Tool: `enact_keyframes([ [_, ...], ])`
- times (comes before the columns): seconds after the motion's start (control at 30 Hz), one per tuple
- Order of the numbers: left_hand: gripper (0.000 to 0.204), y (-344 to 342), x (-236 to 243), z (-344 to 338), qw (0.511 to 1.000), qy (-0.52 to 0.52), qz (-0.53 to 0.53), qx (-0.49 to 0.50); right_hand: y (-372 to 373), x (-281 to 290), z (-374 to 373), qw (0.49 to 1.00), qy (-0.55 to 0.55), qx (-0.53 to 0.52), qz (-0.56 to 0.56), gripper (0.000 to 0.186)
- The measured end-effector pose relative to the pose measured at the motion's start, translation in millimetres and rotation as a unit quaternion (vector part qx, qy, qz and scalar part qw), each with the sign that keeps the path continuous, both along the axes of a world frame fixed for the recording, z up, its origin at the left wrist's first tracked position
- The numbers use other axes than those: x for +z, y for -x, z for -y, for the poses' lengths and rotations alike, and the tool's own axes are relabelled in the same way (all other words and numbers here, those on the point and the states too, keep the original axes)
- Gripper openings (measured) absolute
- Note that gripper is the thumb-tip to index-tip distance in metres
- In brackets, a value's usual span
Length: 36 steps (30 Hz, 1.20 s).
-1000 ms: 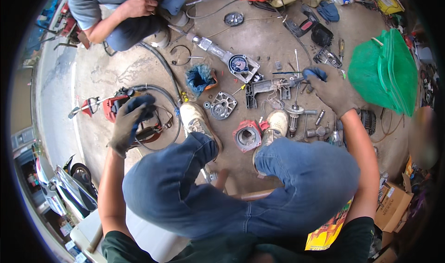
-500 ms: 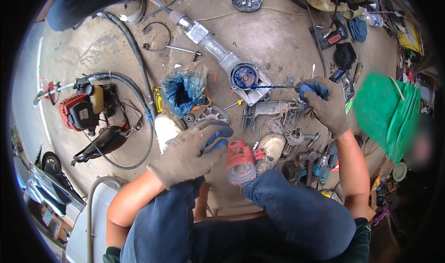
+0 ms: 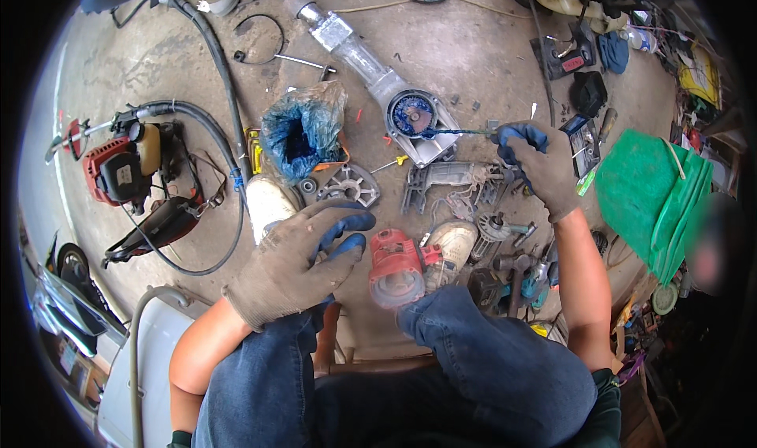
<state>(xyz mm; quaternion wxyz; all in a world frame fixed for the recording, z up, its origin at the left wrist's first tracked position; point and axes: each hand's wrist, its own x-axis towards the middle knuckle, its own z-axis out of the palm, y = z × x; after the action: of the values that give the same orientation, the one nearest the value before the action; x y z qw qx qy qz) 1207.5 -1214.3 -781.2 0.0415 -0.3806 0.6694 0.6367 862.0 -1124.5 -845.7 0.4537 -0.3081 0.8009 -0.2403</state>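
Note:
My right hand [image 3: 540, 166], in a grey glove with blue fingertips, is closed around one end of a thin rod [image 3: 461, 132] smeared with blue grease. The rod's far end reaches the round gear opening [image 3: 413, 114] of a silver demolition hammer [image 3: 359, 54]; blue grease coats the gear inside. My left hand [image 3: 300, 263], gloved alike, hovers over my left knee, fingers curved apart and nothing in them. Beyond it stands an open plastic bag [image 3: 303, 132] with dark blue grease inside. A red motor housing [image 3: 397, 268] lies between my feet.
Grey casing halves [image 3: 445, 181], a round metal cover [image 3: 347, 186] and a hammer [image 3: 518, 274] lie around my shoes. A red engine [image 3: 118, 168] with a thick hose sits at left. Green sheeting [image 3: 650, 196] lies at right, beside cluttered tools. A yellow-handled screwdriver [image 3: 392, 162] is near the opening.
The whole view has shifted slightly, so most things sit a little further left and up. My right hand keeps its grip on the rod at the gear opening; my left hand stays open.

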Motion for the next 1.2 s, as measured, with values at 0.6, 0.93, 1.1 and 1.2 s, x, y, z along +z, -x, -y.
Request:
enact_keyframes([
  [0.6, 0.035, -5.6, -2.0, 3.3, 1.0, -0.015, 0.013, -0.002, -25.9, 24.7, -3.5, 0.998, 0.044, -0.036, -0.01, 0.014],
  [0.93, 0.034, -3.5, -5.1, 0.5, 1.0, -0.009, 0.008, -0.009, -51.8, 14.4, 20.3, 1.0, -0.006, -0.001, -0.026, 0.02],
  [1.1, 0.034, -2.1, -2.7, 3.0, 1.0, -0.02, 0.021, -0.013, -51.1, 16.3, 17.2, 0.998, 0.001, 0.007, -0.065, 0.016],
  [1.2, 0.033, -2.9, -3.7, 2.5, 1.0, -0.001, 0.013, -0.017, -46.4, 18.3, 14.4, 0.998, -0.018, -0.004, -0.068, 0.017],
])
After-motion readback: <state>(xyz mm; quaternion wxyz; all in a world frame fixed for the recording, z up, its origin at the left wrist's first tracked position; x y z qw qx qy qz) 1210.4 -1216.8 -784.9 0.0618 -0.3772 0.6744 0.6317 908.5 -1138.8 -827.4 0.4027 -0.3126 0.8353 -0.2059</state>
